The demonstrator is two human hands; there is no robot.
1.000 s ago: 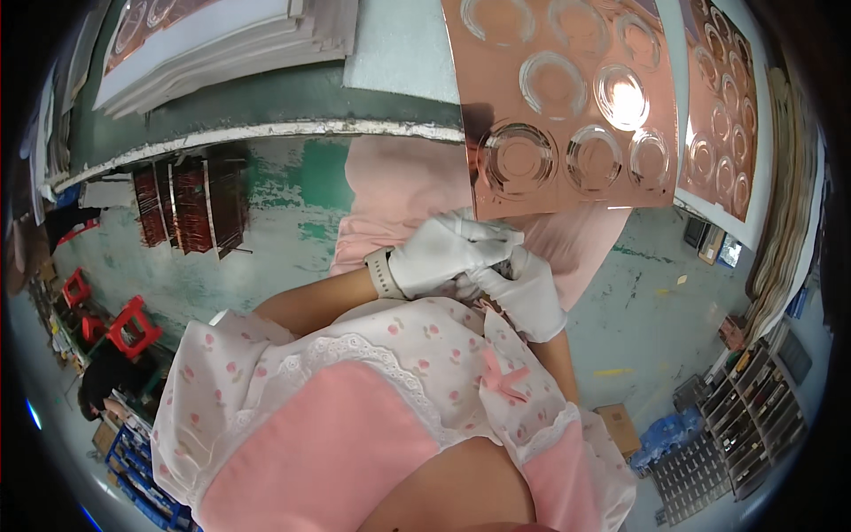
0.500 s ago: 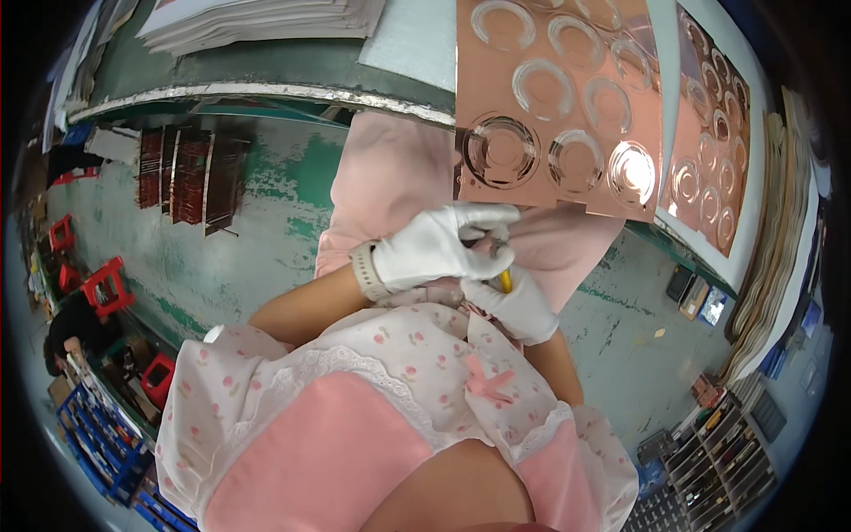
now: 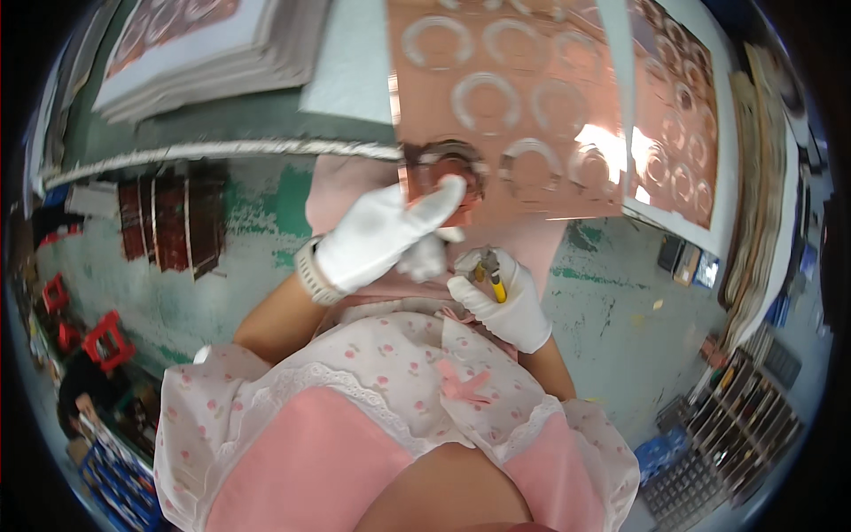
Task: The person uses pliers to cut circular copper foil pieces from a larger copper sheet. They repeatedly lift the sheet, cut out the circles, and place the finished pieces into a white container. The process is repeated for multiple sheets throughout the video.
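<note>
A copper-coloured sheet stamped with several pale ring shapes overhangs the bench edge. My left hand, in a white glove, pinches the sheet's lower left corner over one ring. My right hand, also gloved in white, sits just below the sheet and holds a small tool with yellow handles, its metal tip pointing up toward the sheet. A pink cloth lies on my lap under both hands.
A second ring-stamped copper sheet lies to the right on the bench. Stacked pale boards sit at the upper left. Dark red racks stand on the green floor; red stools at left, blue crates of parts at lower right.
The view has shifted so the sheet sits higher. My left hand has risen from beside the right hand and now grips the sheet's corner. The right hand keeps the tool.
</note>
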